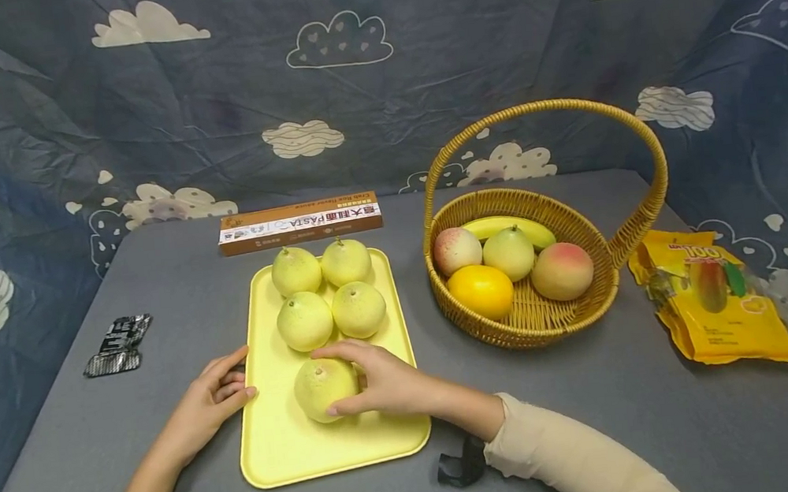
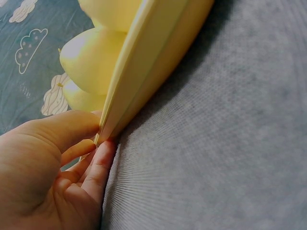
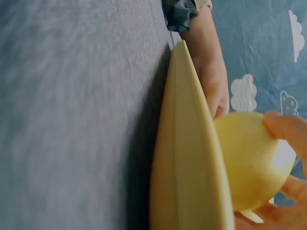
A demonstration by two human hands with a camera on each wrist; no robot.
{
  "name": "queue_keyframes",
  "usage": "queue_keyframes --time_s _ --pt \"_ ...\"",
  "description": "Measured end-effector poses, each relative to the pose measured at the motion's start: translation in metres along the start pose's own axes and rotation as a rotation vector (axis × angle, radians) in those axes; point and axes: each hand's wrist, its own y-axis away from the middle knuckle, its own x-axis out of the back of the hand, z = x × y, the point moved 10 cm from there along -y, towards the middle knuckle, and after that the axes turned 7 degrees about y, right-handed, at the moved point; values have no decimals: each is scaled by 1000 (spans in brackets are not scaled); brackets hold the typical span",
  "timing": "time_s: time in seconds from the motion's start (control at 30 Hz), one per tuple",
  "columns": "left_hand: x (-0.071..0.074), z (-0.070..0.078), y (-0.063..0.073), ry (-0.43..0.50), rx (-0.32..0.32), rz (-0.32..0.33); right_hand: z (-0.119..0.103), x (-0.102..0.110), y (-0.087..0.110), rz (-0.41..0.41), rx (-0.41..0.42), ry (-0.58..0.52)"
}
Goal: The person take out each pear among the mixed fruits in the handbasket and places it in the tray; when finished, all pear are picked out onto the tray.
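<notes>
A yellow tray (image 1: 278, 447) lies lengthwise on the table, with several round yellow-green pomelos on it. Four-square at its far end is a cluster of them, including one pomelo (image 1: 305, 321). My right hand (image 1: 386, 381) grips the nearest pomelo (image 1: 318, 389) from the right, thumb on the near side and fingers on the far side; the right wrist view shows this pomelo (image 3: 249, 158) just past the tray rim. At the tray's left edge, my left hand (image 1: 203, 407) pinches the rim (image 2: 109, 112), thumb above and fingers below.
A wicker basket (image 1: 503, 338) with a tall handle stands right of the tray, holding peaches, a banana, a pomelo and an orange-yellow fruit. Yellow snack bags (image 1: 729, 324) lie far right. Behind the tray is a pasta box (image 1: 299, 223); a black packet (image 1: 119, 346) lies left.
</notes>
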Motion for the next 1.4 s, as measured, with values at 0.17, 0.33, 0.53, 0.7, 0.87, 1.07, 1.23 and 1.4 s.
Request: queue_keyframes --time_s 0.17,0.33,0.53,0.7,0.87,1.07,1.23,1.4 --pt "1 1 0 -8 -9 7 -2 -2 -4 72 -34 52" --pt "1 -1 0 -7 -1 6 -3 -3 -3 91 -67 77" --pt "1 -2 -1 4 -8 7 -10 13 7 67 -50 30" --pt "1 -3 -1 6 -2 7 -35 61 27 153 104 42" --pt "1 -2 -1 5 -6 10 -36 119 55 356 210 110" --pt "0 0 0 2 -7 7 -19 184 87 640 214 101" --pt "-1 2 1 5 1 5 7 220 103 781 115 123" --pt "-2 5 2 6 -9 10 45 241 113 841 -18 228"
